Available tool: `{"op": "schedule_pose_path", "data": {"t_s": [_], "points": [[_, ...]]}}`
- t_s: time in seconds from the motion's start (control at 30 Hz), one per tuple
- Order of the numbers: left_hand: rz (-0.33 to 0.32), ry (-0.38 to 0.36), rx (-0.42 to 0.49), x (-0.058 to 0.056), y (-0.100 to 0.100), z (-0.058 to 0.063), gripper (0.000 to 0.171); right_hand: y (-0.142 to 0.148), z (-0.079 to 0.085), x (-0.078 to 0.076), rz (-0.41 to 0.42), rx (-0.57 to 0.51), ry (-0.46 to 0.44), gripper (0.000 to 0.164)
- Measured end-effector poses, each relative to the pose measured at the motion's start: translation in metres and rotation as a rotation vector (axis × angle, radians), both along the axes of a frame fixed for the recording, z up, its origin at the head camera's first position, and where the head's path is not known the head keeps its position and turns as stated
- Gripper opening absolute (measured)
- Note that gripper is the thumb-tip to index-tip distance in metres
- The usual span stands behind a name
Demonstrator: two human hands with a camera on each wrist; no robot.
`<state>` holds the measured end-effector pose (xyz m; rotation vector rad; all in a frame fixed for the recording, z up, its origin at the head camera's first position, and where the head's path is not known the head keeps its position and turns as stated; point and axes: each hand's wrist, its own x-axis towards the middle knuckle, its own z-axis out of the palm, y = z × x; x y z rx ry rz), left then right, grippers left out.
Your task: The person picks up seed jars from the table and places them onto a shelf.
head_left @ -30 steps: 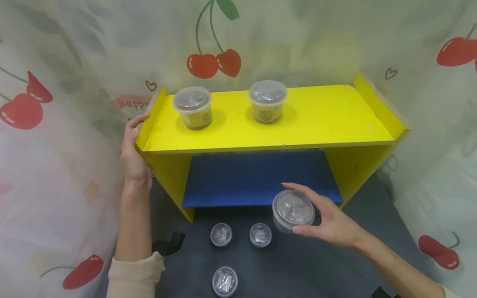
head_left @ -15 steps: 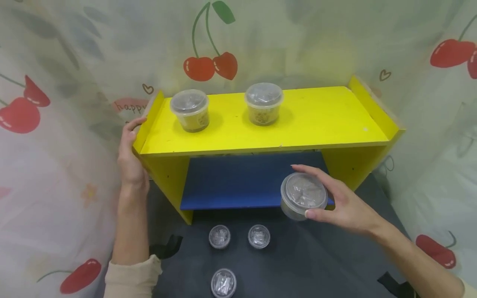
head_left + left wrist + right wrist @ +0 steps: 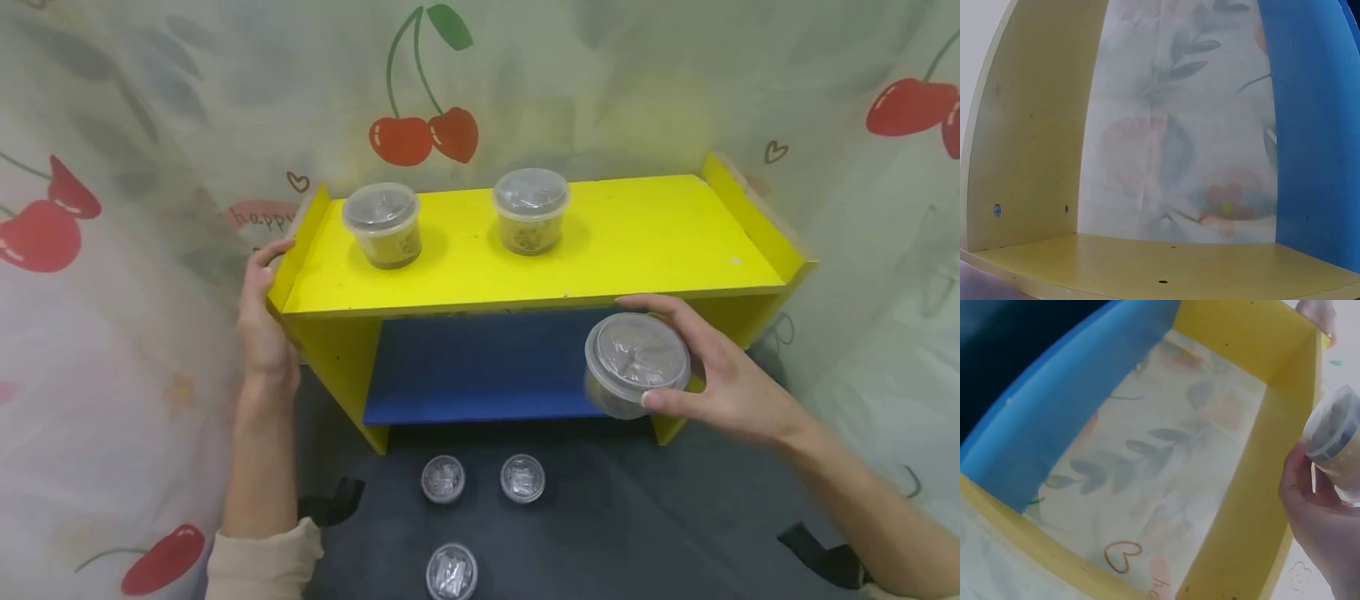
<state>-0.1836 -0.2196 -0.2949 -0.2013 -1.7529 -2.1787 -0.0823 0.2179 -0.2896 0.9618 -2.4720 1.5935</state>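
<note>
My right hand (image 3: 720, 379) grips a lidded plastic tub (image 3: 637, 362) between thumb and fingers, in front of the shelf's opening and below the top board's front edge. The same tub (image 3: 1335, 434) shows at the right of the right wrist view. On the left, my left hand (image 3: 266, 325) holds the side panel of the yellow shelf (image 3: 660, 233), its fingertips near the upper edge. Two lidded tubs stand on the top board: one at the left (image 3: 382, 225), another near the middle (image 3: 531, 212).
Three small lidded cups stand on the dark table (image 3: 600, 517): a left one (image 3: 443, 479), a right one (image 3: 522, 478) and a front one (image 3: 452, 572). A blue lower board (image 3: 480, 367) spans the shelf. Cherry-print curtain (image 3: 600, 83) hangs behind and at both sides.
My right hand has raised the tub and carried it to the right, from above the table to near the top board's edge. My left hand stays on the side panel.
</note>
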Motion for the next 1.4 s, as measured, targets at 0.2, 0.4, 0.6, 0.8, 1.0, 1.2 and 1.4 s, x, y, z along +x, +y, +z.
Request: {"op": "schedule_pose_path", "data": {"t_s": [0.2, 0.4, 0.6, 0.8, 1.0, 1.2, 1.4], "points": [[0.002, 0.010, -0.023, 0.000, 0.001, -0.001, 0.038, 0.003, 0.016, -0.006, -0.046, 0.034, 0.028, 0.076], [0.000, 0.027, -0.002, 0.000, 0.000, -0.001, 0.038, 0.005, 0.033, -0.014, -0.077, 0.038, 0.057, 0.075], [0.001, 0.029, 0.005, 0.000, -0.001, -0.002, 0.038, 0.010, 0.044, -0.022, -0.091, 0.036, 0.062, 0.074], [0.007, 0.030, -0.001, 0.000, 0.000, -0.001, 0.038, 0.015, 0.053, -0.031, -0.096, -0.046, 0.005, 0.075], [0.010, 0.029, 0.003, -0.001, 0.001, -0.001, 0.038, 0.021, 0.059, -0.044, -0.026, -0.226, -0.064, 0.069], [0.016, 0.029, 0.003, -0.001, 0.001, -0.001, 0.038, 0.025, 0.065, -0.050, -0.239, -0.039, -0.085, 0.065], [0.015, 0.032, 0.008, -0.002, 0.002, -0.002, 0.038, 0.030, 0.066, -0.062, -0.335, 0.014, -0.117, 0.061]]}}
